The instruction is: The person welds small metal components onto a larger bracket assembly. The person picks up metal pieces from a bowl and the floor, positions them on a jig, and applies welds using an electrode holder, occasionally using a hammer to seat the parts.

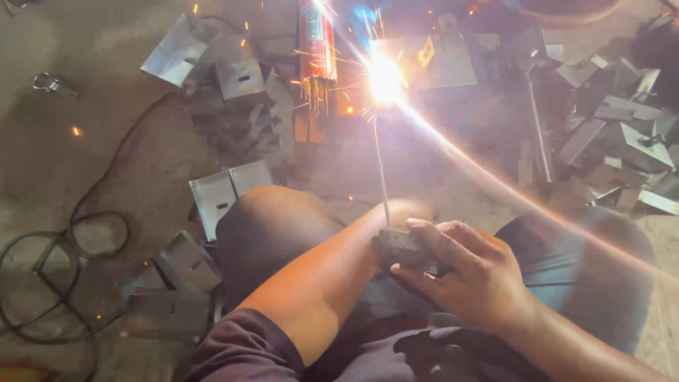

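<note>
The welding rod (382, 170) stands nearly upright in the dark holder (404, 249), its tip at the bright arc (385, 79) on a flat metal plate (442, 62) lying on the floor (64, 163). The right hand (470, 272) is closed around the holder. The left forearm crosses beneath the holder; the left hand (417, 210) is mostly hidden behind it, so its grip cannot be determined.

Relative to the arc: a red packet of rods (316, 42) lies just to the left, with sparks scattering over it. Bent metal brackets (237, 78) lie farther left, more (622, 127) are piled to the right, and a black cable (64, 276) coils well below and left.

Hazards: sparks may scorch the packet or the bare forearms, because both are near the arc. The rod may stick to the plate if its tip is pressed in.
</note>
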